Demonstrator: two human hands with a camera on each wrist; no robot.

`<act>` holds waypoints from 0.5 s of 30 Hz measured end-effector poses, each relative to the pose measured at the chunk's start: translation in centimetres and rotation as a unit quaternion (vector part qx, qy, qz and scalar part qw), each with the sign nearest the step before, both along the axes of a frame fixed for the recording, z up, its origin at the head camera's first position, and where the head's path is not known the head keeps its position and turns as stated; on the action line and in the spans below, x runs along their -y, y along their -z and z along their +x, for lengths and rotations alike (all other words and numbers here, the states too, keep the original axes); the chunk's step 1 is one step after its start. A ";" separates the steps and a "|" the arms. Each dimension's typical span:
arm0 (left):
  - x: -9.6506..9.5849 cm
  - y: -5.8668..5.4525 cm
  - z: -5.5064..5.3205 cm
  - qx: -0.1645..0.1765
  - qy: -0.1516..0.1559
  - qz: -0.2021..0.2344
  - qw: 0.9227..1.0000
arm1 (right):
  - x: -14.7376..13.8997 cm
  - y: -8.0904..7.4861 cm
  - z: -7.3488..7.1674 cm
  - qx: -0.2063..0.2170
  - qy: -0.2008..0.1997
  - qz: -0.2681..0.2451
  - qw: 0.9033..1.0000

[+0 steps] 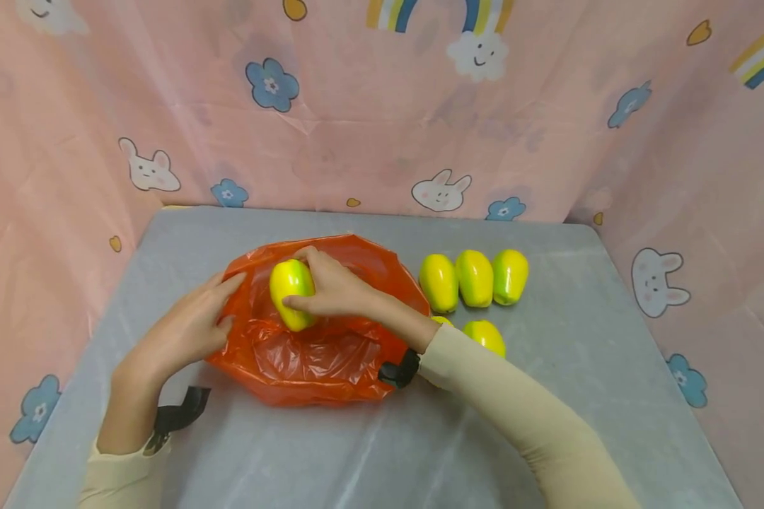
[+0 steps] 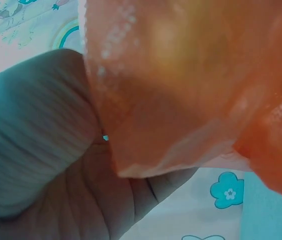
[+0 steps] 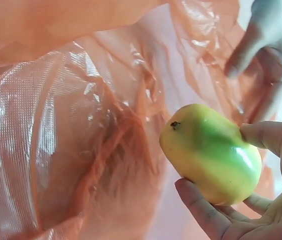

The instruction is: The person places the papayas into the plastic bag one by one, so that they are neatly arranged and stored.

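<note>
My right hand [image 1: 334,284] holds a yellow-green mango [image 1: 291,286] over the mouth of an orange-red plastic bag [image 1: 312,392]. In the right wrist view, the thumb and fingers grip the mango [image 3: 211,155] around its sides, its dark stem spot facing the bag's inside. The bag stands wide at the mouth on the table, its thin walls creased. At its left rim my left hand [image 1: 187,325] pinches the plastic between thumb and fingers. The left wrist view shows the bag's edge [image 2: 146,145] running between them, with a blurred yellow patch through the film.
Right of the bag, a row of three mangoes [image 1: 475,278] lies on the grey table [image 1: 586,339]. Nearer, another mango [image 1: 486,335] and a second one are partly hidden by my right arm. A pink patterned curtain [image 1: 356,127] surrounds the table's back and sides.
</note>
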State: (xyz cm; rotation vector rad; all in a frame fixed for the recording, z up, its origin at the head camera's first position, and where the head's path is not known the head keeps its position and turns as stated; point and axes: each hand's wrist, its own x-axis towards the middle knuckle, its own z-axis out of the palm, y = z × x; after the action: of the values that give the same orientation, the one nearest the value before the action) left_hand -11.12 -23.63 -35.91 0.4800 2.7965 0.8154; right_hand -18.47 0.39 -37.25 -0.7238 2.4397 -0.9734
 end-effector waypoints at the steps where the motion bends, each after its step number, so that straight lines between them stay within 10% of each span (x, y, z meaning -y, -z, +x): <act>1: 0.0 0.0 0.0 -0.003 0.002 -0.001 1.000 | 0.2 0.1 0.0 0.001 -0.001 -0.001 1.000; 15: -0.1 0.2 0.0 -0.019 0.015 -0.005 1.000 | 3.2 2.2 -1.2 0.025 0.040 0.012 0.999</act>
State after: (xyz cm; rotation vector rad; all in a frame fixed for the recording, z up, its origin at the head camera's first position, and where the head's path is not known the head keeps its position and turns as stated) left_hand -11.14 -23.57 -36.13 0.5400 2.8188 0.7950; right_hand -19.65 -2.79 -39.44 -0.5909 2.4478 -0.9782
